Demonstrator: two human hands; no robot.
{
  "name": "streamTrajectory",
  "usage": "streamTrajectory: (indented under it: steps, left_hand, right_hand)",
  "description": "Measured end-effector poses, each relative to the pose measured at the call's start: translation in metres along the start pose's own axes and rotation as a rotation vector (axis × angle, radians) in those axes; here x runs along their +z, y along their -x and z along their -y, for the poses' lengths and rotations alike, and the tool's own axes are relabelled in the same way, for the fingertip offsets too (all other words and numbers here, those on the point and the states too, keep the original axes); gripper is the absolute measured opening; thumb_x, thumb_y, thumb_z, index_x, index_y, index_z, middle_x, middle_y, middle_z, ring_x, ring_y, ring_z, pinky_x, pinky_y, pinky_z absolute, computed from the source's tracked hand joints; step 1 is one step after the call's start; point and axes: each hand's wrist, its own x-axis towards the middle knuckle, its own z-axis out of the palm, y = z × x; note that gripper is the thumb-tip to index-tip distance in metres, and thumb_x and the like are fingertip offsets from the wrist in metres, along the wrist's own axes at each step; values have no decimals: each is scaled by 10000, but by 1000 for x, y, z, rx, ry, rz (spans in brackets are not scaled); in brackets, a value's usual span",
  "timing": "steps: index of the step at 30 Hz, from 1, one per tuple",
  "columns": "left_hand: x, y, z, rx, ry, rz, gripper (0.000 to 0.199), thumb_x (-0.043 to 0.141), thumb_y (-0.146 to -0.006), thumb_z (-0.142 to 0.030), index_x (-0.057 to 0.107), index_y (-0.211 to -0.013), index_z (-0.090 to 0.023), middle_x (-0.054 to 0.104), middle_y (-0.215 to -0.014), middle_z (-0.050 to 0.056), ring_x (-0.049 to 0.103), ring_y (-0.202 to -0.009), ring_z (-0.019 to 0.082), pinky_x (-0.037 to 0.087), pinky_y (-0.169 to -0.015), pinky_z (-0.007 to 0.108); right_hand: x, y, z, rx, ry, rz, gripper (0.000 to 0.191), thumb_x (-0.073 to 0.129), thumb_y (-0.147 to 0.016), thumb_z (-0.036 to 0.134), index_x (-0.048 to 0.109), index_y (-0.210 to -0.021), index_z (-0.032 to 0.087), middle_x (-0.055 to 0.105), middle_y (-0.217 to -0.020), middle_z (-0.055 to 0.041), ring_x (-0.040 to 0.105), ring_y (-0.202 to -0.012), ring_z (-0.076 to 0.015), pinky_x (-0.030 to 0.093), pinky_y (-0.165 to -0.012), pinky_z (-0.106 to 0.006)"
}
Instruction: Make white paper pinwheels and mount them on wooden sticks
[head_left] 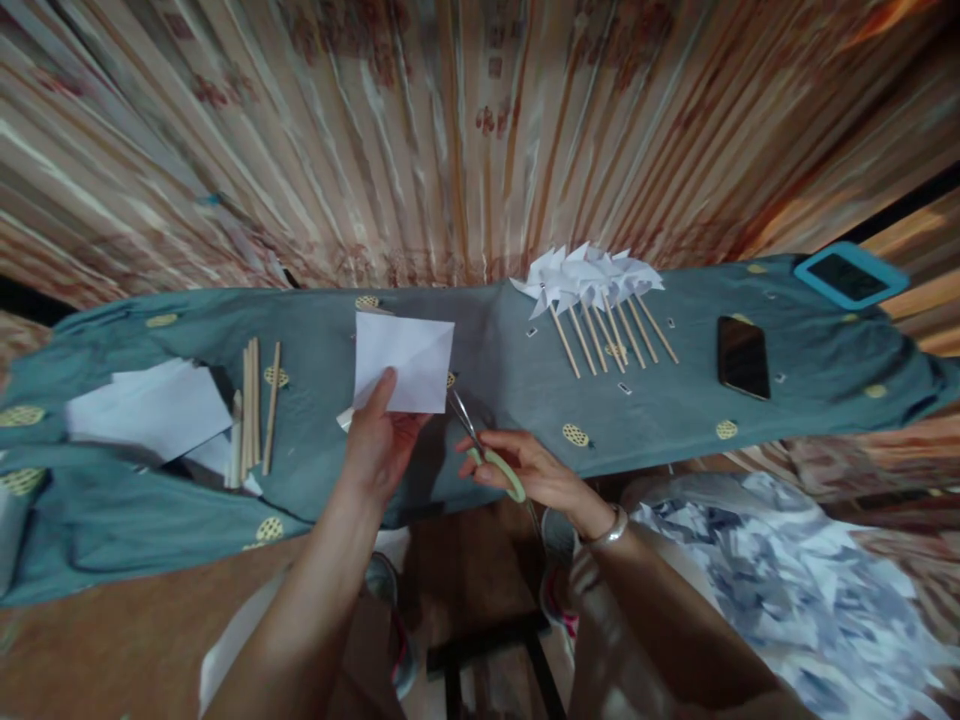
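Paper (405, 365): square, above cloth (525, 440), its lower edge pinched under the left hand's (381, 435) thumb. Scissors (487, 455): handles in the right hand's (534, 468) curled fingers, tips beside paper's lower right corner. Pinwheels (592, 280): beyond, rightward.

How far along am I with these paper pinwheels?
Partway, I'd judge. The mounted pinwheels look done. Your left hand holds a creased paper square, your right hand scissors. Loose sheets and bare sticks probably remain. I can't tell whether the paper pile lower right is finished.

Yellow pineapple motifs on green cloth (300, 500); pale-green scissor handles (504, 473).
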Motion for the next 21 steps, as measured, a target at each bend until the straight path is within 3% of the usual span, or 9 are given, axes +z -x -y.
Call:
streamTrajectory:
  steps: [7,21]
  left_hand:
    - [0,-3,5,-75,70,-4,158,562,-943,-168,635,-1083,-184,761,-879,22,723,-772,141,622,-844,346]
    - [5,1,10,-60,84,-75,147,607,-898,-135,639,-1027,-198,755,-869,2,727,-787,146,619,-849,340]
  right_hand:
    - [-1,-1,-8,61,-46,19,508,779,-758,527,693,-1083,146,605,-741,21,491,-635,-74,401,-606,-214]
    - [3,-7,-13,57,-110,-6,546,784,-727,573,726,-1066,149,667,-790,-10,565,-640,-77,485,-638,-214]
